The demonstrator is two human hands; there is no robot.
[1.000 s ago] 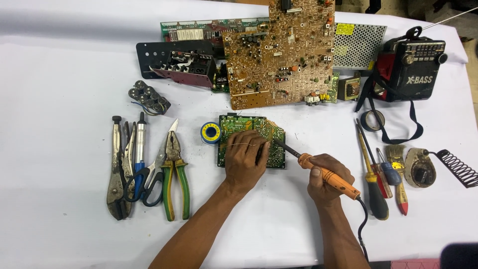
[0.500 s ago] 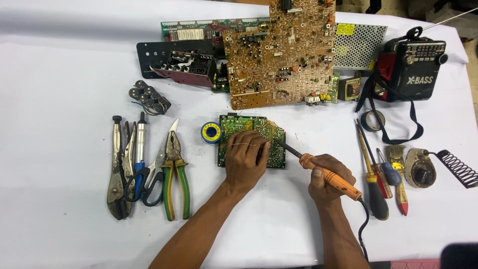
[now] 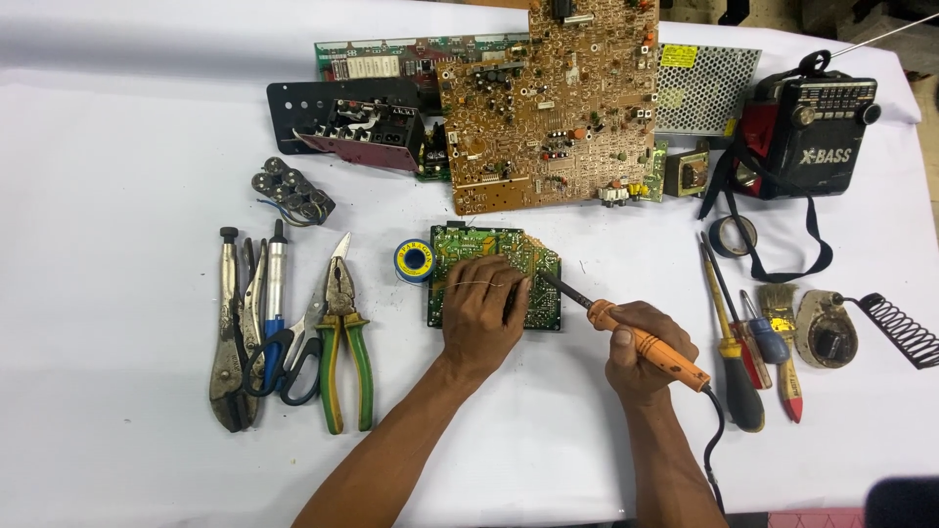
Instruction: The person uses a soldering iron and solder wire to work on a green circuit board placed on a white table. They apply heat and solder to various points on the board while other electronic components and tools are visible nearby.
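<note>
Tabletop [image 3: 117,156] under a white cloth, creased along the far edge, bare of clutter at the near left. Dark floor and bits of other gear just visible past the far right corner; nothing more of the room in view.

Left hand [image 3: 484,313] flat on a small green circuit board [image 3: 452,256], fingers [image 3: 509,293] pressed together and pinching a thin strand of solder wire against the board. Board near the middle of the tabletop, partly hidden beneath that hand.

Right hand [image 3: 641,357] wrapped around the orange handle of a soldering iron [image 3: 646,342], fingers closed tight on the grip, dark tip touching the board's right edge beside the left fingertips. Black cord trailing from the handle toward the near edge.

Small blue and yellow solder spool [image 3: 414,261] just left of the board. Further left, a row of tools: locking pliers [image 3: 227,332], scissors [image 3: 284,357], green-handled combination pliers [image 3: 342,332]. Grey cluster of round parts [image 3: 291,191] above them.

Large brown circuit board [image 3: 548,108] at the far middle, overlapping a black chassis part [image 3: 342,117] and a perforated metal case [image 3: 709,88]. Red and black portable radio [image 3: 807,122] at the far right, strap draped forward, roll of black tape [image 3: 732,235] beside it. Screwdrivers [image 3: 729,323], a small brush [image 3: 782,337] and a coiled iron stand [image 3: 900,328] at the right.
</note>
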